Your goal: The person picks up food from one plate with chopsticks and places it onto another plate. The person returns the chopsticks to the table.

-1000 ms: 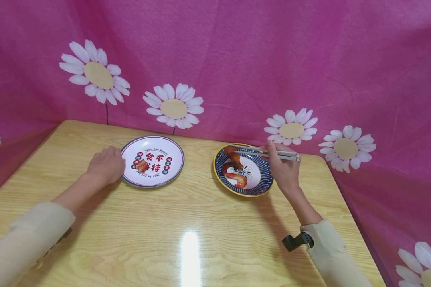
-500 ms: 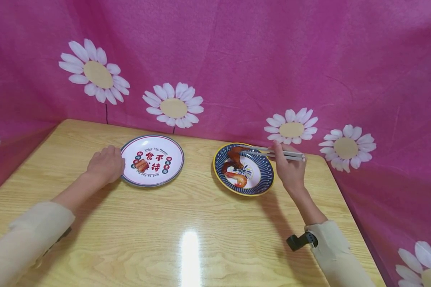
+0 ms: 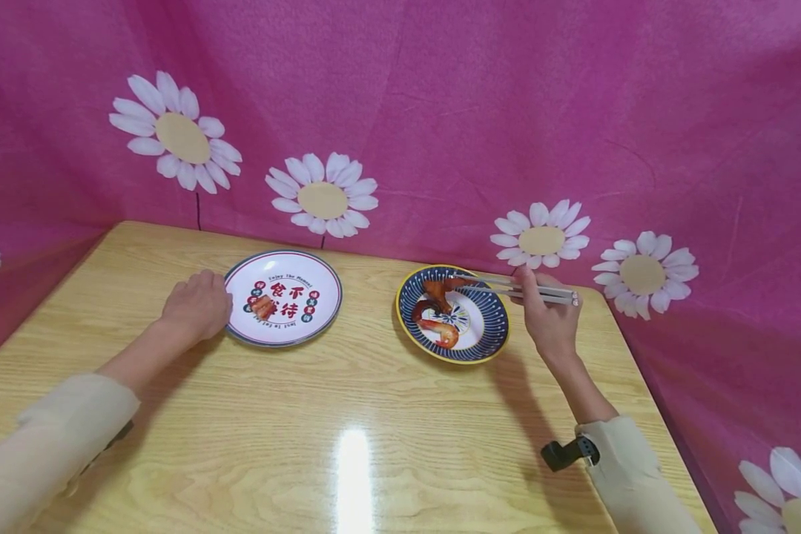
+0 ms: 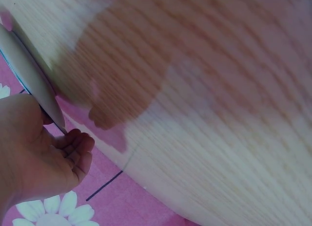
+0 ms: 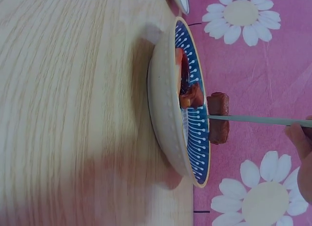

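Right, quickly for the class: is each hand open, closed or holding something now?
Left hand: closed, holding the plate by its edge.
Right hand: closed, holding chopsticks that grip a brown piece.

The head view looks forward and down over the table point(image 3: 274, 415). Wrist views sit lower, nearer; head and right share the bowl point(image 3: 493, 331).

Blue-patterned bowl point(image 3: 490, 329); chopsticks point(image 5: 256, 119) seemingly grey
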`<state>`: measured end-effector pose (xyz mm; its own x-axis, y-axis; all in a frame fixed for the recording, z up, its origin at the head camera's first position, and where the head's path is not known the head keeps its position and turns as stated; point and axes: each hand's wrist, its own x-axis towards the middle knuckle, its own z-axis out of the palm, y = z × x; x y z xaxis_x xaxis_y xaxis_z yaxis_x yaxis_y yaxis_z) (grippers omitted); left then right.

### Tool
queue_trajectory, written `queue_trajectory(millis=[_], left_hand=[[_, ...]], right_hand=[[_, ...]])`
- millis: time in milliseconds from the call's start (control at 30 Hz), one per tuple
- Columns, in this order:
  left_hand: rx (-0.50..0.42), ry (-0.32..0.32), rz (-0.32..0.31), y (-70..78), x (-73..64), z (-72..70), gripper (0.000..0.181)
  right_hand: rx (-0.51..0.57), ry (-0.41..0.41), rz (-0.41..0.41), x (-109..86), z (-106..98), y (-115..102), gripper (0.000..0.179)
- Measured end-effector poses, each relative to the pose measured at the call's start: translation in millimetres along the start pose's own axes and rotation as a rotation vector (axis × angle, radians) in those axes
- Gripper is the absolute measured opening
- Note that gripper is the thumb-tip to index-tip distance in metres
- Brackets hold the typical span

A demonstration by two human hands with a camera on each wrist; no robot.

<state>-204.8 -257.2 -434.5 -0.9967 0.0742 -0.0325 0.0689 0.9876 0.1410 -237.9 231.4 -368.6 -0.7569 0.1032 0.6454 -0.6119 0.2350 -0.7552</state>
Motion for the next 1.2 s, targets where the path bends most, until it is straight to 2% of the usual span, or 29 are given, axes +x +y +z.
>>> queue_trajectory(millis=[233, 467, 633, 1067, 1200], left_hand=[[-0.001, -0.005, -0.001, -1.6, 1.0, 0.5, 0.041], [-0.004, 0.001, -0.005, -1.3, 0.9, 2.9, 0.041], [-0.009, 0.0, -0.005, -1.4, 0.9, 3.2, 0.041], [-0.015, -0.002, -0.008, -1.5, 1.5, 3.2, 0.043], [-0.008, 0.006, 0.0, -2.2, 0.9, 2.7, 0.042]], right_hand=[[-0.049, -0.004, -0.015, -0.2, -8, 20, 0.025], [-0.092, -0.013, -0.002, -4.5, -12, 26, 0.025], [-0.087, -0.027, -0.017, -7.1, -10, 21, 0.022], [-0.155, -0.07, -0.056, -13.6, -1, 1, 0.022], [-0.182, -0.074, -0.069, -14.1, -1, 0, 0.022]])
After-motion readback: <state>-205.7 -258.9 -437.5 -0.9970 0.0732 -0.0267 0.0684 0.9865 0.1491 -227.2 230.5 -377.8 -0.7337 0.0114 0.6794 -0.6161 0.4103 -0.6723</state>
